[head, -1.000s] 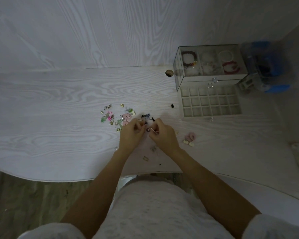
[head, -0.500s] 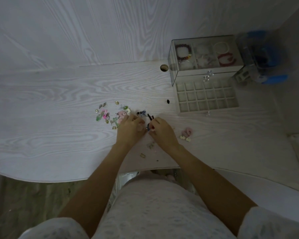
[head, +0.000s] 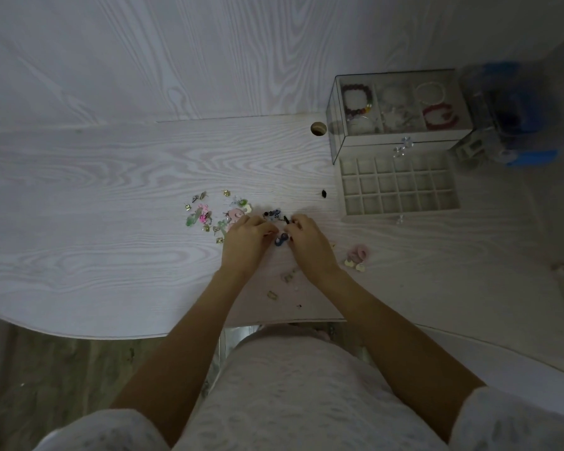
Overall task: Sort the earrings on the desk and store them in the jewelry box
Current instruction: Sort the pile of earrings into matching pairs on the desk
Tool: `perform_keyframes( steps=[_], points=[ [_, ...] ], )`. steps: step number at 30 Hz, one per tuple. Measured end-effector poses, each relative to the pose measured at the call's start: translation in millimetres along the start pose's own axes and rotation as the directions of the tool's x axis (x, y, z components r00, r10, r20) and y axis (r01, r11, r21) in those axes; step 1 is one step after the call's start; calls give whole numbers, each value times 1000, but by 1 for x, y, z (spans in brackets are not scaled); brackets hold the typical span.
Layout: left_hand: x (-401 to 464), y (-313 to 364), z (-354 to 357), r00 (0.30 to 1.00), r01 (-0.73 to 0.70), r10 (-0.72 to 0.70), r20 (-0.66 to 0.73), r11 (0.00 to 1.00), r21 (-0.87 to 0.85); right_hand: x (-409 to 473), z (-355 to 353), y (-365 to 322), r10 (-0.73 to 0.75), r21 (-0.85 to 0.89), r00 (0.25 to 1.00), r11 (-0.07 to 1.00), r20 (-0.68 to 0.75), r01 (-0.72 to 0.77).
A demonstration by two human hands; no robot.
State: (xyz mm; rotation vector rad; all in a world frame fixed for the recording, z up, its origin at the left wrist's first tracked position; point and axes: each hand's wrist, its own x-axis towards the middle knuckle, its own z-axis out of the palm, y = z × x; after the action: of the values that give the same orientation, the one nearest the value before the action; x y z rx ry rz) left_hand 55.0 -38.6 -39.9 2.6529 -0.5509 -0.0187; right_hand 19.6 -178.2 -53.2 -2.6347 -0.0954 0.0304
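tray (head: 399,211) at 2 o'clock looks empty, earring pile (head: 215,213) unsorted; both hands' fingers (head: 264,226) pinch dark earring (head: 281,239).

A blurred blue object (head: 515,118), perhaps a container, stands beside a cable hole (head: 318,128).

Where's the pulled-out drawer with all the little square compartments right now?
In the head view, the pale grid-compartment drawer tray sits on the white woodgrain desk at right, directly in front of the clear glass jewelry box, beyond the right hand.
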Motion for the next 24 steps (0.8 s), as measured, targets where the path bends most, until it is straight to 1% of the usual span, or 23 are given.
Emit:
perform_keyframes(
  steps=[3, 5, 8, 11, 15, 17, 19, 22, 24],
  points=[
    [-2, 2, -6, 1000, 2, -2, -27, 1000, -8, 1, -5, -2, -2, 7, 1000, 1000, -31, 2],
    [-5, 5, -12, 999, 24, -26, -46, 998, -56, -1, -12, -4, 3, 55, 997, 998, -75, 1],
    [-9, 12, -18, 999, 4, -13, -38, 976, -219, -8, -29, -7, 68, 221, 987, 975, -145, -35],
    [-13, 35, -20, 1000, -19, 20, -1, 908, -419, -25, -50, -2, 152, 368, 965, 928, -215, -65],
    [-18, 78, -3, 993, 3, 67, 102, 822, -569, -59, -70, 22, 305, 469, 930, 864, -204, -181],
    [-19, 101, 13, 985, 31, 75, 155, 808, -589, -78, -76, 39, 371, 484, 905, 843, -208, -235],
    [-20, 123, 29, 974, 66, 72, 213, 814, -577, -96, -78, 57, 423, 497, 880, 824, -219, -272],
    [-20, 155, 53, 950, 120, 66, 306, 825, -552, -115, -80, 86, 517, 516, 836, 775, -183, -366],
    [-21, 173, 69, 924, 148, 60, 378, 855, -498, -126, -79, 105, 536, 482, 826, 778, -173, -404]
  ],
)
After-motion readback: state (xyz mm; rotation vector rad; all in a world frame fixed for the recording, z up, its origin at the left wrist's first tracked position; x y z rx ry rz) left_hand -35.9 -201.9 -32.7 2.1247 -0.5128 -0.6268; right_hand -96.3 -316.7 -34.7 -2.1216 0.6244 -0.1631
